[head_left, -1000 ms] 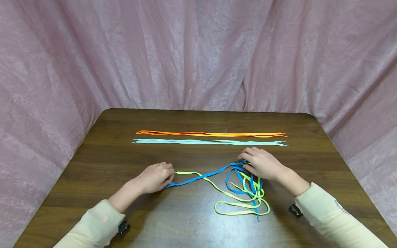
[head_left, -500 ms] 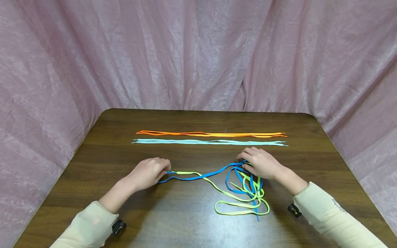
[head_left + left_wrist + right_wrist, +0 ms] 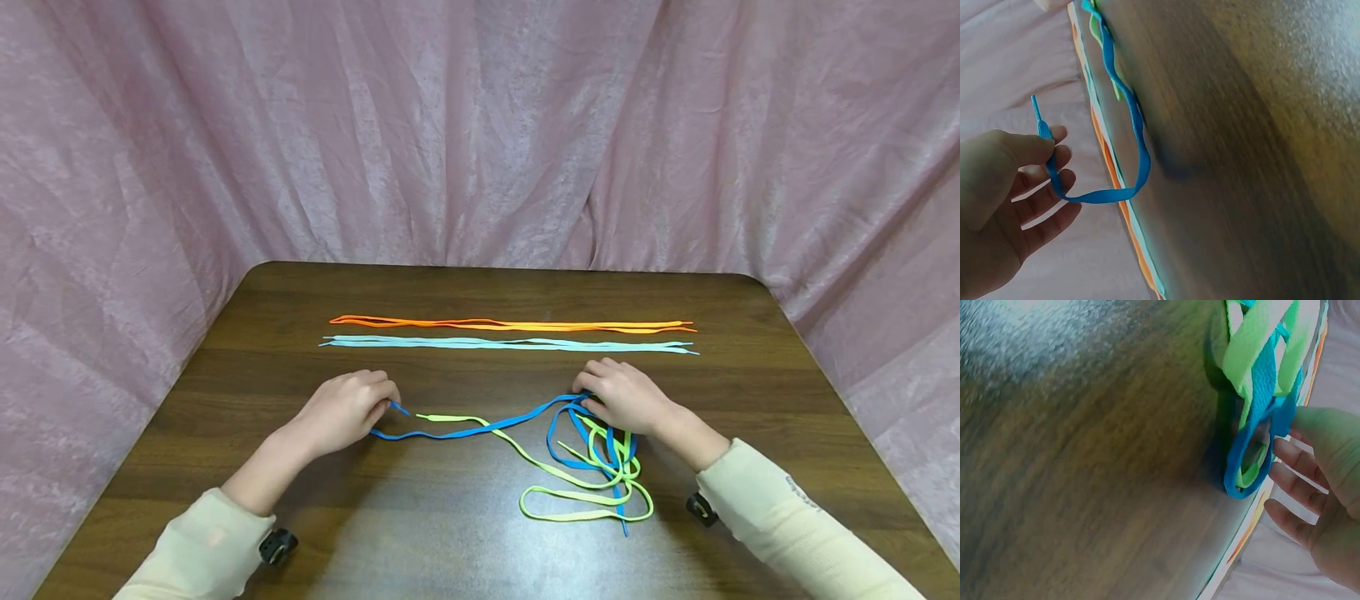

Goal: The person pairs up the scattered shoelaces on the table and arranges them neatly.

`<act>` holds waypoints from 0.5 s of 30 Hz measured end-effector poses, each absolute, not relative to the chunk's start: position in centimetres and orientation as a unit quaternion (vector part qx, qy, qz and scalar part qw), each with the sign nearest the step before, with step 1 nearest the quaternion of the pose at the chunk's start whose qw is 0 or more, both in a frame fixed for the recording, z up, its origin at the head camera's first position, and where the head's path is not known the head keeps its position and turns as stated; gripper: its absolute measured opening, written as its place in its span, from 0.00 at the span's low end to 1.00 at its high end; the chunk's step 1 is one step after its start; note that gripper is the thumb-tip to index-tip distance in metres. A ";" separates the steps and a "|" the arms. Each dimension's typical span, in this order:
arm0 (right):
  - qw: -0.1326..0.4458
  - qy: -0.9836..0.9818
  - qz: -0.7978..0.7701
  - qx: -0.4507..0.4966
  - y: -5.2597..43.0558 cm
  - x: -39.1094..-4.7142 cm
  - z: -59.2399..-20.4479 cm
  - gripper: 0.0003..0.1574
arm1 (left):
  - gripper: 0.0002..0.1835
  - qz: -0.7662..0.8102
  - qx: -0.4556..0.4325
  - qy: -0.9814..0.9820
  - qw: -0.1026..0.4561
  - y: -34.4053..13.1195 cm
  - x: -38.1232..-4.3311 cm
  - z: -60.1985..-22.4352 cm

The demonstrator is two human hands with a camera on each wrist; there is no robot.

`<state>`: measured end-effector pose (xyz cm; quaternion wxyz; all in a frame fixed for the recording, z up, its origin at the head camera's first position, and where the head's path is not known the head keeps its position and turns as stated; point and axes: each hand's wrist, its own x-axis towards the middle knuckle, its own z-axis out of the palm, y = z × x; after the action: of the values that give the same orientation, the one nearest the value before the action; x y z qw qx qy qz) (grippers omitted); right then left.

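Observation:
My left hand (image 3: 348,412) pinches a flat blue shoelace (image 3: 465,432) near its tip, thumb against index finger. In the left wrist view, the stiff end (image 3: 1035,107) sticks up past the thumb, and the lace sags below the fingers in a curve. Across the table, my right hand (image 3: 626,396) pinches the blue lace at the top of a tangle, as the right wrist view shows. A yellow-green shoelace (image 3: 577,517) is looped through that tangle. One yellow-green end points left, a short way from the blue tip.
Behind the hands, an orange shoelace (image 3: 525,324) and a light blue shoelace (image 3: 495,342) lie stretched sideways in parallel. The brown wooden table (image 3: 247,375) has rounded far corners. A pink curtain (image 3: 480,133) hangs behind and around it.
My left hand has moved left and slightly back, drawing the blue tip away from the yellow-green end. My right hand stays at the tangle, nearly still.

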<state>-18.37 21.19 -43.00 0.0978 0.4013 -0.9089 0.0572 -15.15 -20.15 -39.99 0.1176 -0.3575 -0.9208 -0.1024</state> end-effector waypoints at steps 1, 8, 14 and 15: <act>0.100 -0.909 0.055 0.400 21.1 -18.4 -43.1 0.10 | 0.09 -0.105 -0.356 -0.921 0.119 -20.2 -15.2 -40.0; 0.102 -0.913 0.046 0.392 20.8 -18.5 -43.4 0.07 | 0.07 -0.112 -0.339 -0.927 0.116 -20.9 -15.2 -39.5; 0.111 -0.908 0.067 0.398 20.8 -18.4 -42.9 0.06 | 0.07 -0.113 -0.301 -0.942 0.096 -22.0 -15.4 -39.2; 0.112 -0.907 0.073 0.399 20.9 -18.4 -42.8 0.06 | 0.06 -0.114 -0.296 -0.944 0.093 -22.2 -15.4 -39.2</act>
<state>-18.40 20.87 -42.75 0.1119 0.3989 -0.9072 0.0735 -15.41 -22.22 -39.23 0.0934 -0.2961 -0.9437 -0.1140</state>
